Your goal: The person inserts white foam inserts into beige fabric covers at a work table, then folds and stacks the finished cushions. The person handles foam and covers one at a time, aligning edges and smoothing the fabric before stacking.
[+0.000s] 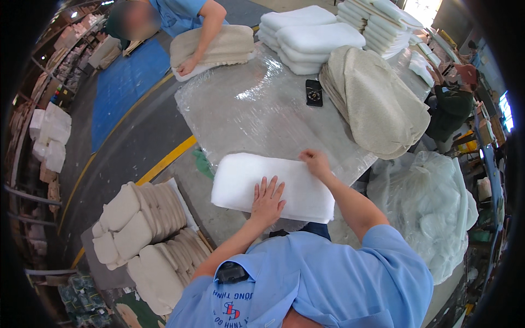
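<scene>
A thick white wadding pad lies at the near edge of the table, in front of my body. My left hand rests flat on its middle with the fingers spread. At the pad's far right edge is my right hand, its fingers curled closed; what they pinch, if anything, is hidden. Beneath the pad, clear plastic sheeting covers the table. To the right, a stack of beige fabric cushion pieces overhangs the table's edge.
Stacks of white pads stand at the far side near a black phone. A co-worker's hand touches folded beige pads at far left. Beige cushions are piled at lower left; bagged plastic bulges at right.
</scene>
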